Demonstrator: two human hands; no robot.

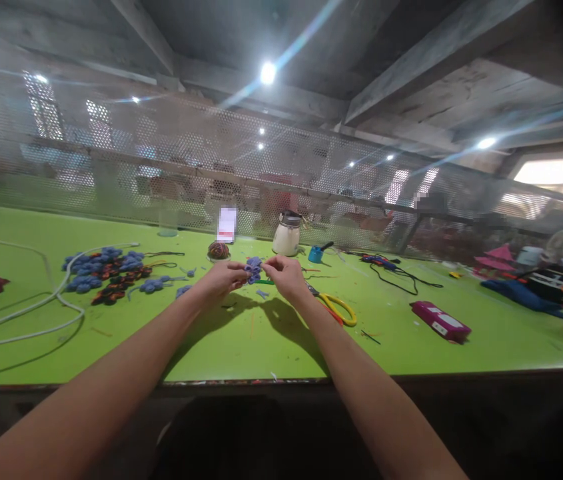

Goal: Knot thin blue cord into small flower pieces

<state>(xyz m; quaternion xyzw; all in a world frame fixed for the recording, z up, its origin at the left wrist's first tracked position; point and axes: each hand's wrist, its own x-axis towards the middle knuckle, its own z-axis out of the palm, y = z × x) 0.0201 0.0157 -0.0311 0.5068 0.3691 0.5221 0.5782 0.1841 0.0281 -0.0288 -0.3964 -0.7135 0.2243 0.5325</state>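
Between my two hands, a little above the green table, is a small purple-blue crocheted flower. My left hand pinches its left side, fingers closed. On the opposite side my right hand grips its edge between thumb and fingers. Scissors with yellow handles lie close to my right wrist, partly covered by it. A scrap of purple yarn rests on the table below the flower. Left of my left hand are a pile of blue crocheted flowers and dark orange-and-black ones.
Behind my hands stand a yarn ball, a propped phone, a cream jug and a blue pot. A magenta packet lies right. A white cable loops left. Perforated metal screen borders the table.
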